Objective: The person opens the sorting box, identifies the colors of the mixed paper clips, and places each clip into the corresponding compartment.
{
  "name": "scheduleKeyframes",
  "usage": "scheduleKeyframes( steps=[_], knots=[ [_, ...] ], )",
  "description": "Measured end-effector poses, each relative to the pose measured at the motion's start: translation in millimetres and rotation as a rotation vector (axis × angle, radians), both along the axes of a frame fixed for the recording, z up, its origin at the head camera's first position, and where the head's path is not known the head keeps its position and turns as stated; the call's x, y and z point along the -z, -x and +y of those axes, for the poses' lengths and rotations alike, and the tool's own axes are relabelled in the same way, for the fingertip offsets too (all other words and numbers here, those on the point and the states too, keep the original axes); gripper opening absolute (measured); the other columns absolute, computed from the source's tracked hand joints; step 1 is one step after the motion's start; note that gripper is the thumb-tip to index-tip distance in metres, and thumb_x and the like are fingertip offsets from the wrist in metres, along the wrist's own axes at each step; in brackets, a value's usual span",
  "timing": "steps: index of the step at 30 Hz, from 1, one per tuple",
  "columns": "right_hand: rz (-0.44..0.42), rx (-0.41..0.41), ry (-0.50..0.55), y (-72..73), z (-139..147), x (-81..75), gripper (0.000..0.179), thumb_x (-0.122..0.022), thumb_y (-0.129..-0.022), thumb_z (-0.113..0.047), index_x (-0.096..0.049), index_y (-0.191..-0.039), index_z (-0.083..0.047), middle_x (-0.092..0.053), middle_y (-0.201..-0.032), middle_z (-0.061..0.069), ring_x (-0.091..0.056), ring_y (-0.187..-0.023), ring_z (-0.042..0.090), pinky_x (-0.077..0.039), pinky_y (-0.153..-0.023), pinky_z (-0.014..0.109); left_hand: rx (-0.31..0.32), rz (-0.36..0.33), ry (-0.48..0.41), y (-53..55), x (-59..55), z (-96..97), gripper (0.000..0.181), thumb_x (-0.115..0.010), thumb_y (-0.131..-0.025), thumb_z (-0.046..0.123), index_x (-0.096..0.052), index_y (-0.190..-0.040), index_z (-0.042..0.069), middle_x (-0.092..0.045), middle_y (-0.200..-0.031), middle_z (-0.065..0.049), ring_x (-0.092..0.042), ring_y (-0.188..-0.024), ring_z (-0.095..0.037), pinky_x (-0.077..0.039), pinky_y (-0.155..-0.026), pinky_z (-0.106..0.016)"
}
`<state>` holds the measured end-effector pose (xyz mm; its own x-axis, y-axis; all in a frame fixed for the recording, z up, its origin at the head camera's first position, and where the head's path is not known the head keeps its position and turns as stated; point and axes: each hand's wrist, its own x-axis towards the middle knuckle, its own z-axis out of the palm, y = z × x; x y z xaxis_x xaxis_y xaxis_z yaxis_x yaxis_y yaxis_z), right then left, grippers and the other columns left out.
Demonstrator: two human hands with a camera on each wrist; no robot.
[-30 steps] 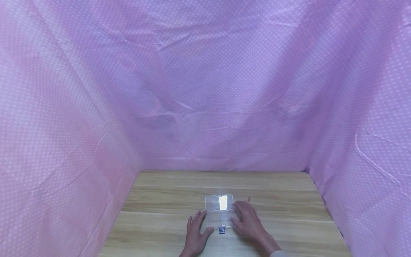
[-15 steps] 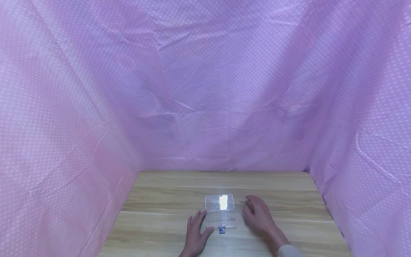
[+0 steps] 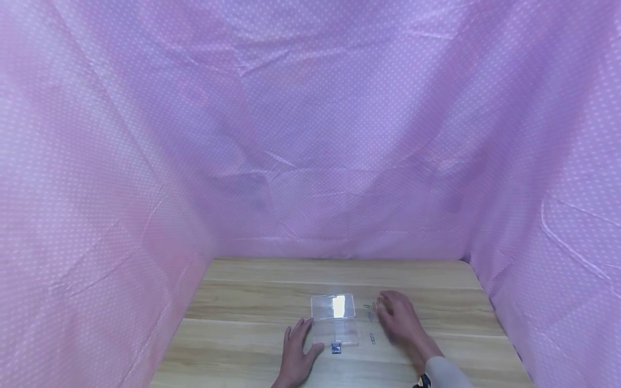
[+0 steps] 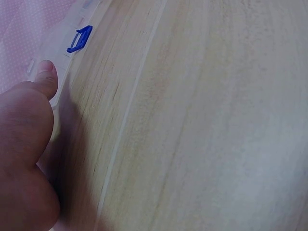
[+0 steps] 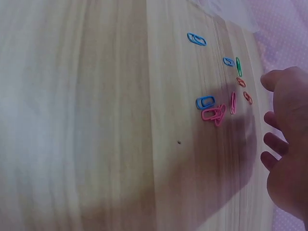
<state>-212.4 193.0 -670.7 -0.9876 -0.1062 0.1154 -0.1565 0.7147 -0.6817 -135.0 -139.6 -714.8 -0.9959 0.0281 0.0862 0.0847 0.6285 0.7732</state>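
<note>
My left hand [image 3: 297, 353] rests at the left side of a clear plastic box [image 3: 322, 333], fingers extended, with the thumb at its front edge. The box's clear lid [image 3: 322, 307] lies folded back, and a blue latch [image 4: 81, 39] hangs at the front. My right hand [image 3: 399, 318] hovers to the right of the box, above scattered paper clips. In the right wrist view its fingers are loosely bent, with nothing between them. A green clip [image 5: 238, 67], an orange clip [image 5: 241, 82] and a pink clip [image 5: 233, 103] lie nearest it.
More paper clips lie on the wooden table [image 3: 242, 302]: a blue clip [image 5: 196, 39] nearer the box, another blue clip [image 5: 205, 102] beside a pink pair [image 5: 211, 114]. Pink dotted cloth [image 3: 310, 134] hangs around the back and sides.
My right hand has left the box's right side and moved right over the paper clips, uncovering several of them. My left hand and the box have stayed in place.
</note>
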Motion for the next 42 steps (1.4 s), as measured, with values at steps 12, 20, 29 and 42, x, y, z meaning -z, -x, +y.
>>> scheduleKeyframes(
  steps=[12, 20, 29, 42],
  knots=[
    [-0.006, 0.026, -0.078, 21.4, -5, 10.0, 0.038, -0.073, -0.095, -0.020, -0.067, -0.130, -0.006, -0.067, -0.133, 0.018, -0.059, -0.127, 0.039, -0.048, -0.114, 0.062, 0.006, 0.012, 0.018, -0.1, -4.5, -0.6, 0.071, -0.076, -0.090, 0.043, -0.050, -0.151, 0.019, -0.058, -0.153, -0.011, -0.039, -0.153, -0.038, -0.008, -0.129, -0.060],
    [-0.041, 0.064, -0.076, 24.7, -7, 15.0, 0.032, -0.071, -0.097, -0.024, -0.070, -0.126, -0.009, -0.064, -0.133, 0.016, -0.057, -0.125, 0.037, -0.044, -0.114, 0.063, 0.004, 0.013, 0.023, 0.8, -5.7, -0.4, 0.072, -0.076, -0.090, 0.044, -0.050, -0.152, 0.019, -0.058, -0.154, -0.008, -0.039, -0.154, -0.036, -0.007, -0.132, -0.058],
    [-0.006, 0.098, -0.097, 28.5, -12, 20.1, 0.029, -0.074, -0.095, -0.022, -0.072, -0.121, -0.010, -0.065, -0.130, 0.016, -0.056, -0.124, 0.038, -0.043, -0.113, 0.063, 0.008, 0.029, 0.027, 1.2, -2.6, -1.7, 0.072, -0.075, -0.089, 0.047, -0.050, -0.151, 0.020, -0.059, -0.152, -0.010, -0.040, -0.152, -0.039, -0.010, -0.129, -0.061],
    [-0.008, 0.134, -0.090, 28.1, -16, 20.1, 0.023, -0.077, -0.093, -0.021, -0.073, -0.112, -0.009, -0.068, -0.117, 0.010, -0.059, -0.110, 0.030, -0.049, -0.101, 0.053, 0.006, 0.072, 0.037, 0.1, -0.8, -1.7, 0.069, -0.076, -0.090, 0.041, -0.052, -0.150, 0.016, -0.061, -0.150, -0.010, -0.042, -0.151, -0.037, -0.001, -0.130, -0.037]
  ],
)
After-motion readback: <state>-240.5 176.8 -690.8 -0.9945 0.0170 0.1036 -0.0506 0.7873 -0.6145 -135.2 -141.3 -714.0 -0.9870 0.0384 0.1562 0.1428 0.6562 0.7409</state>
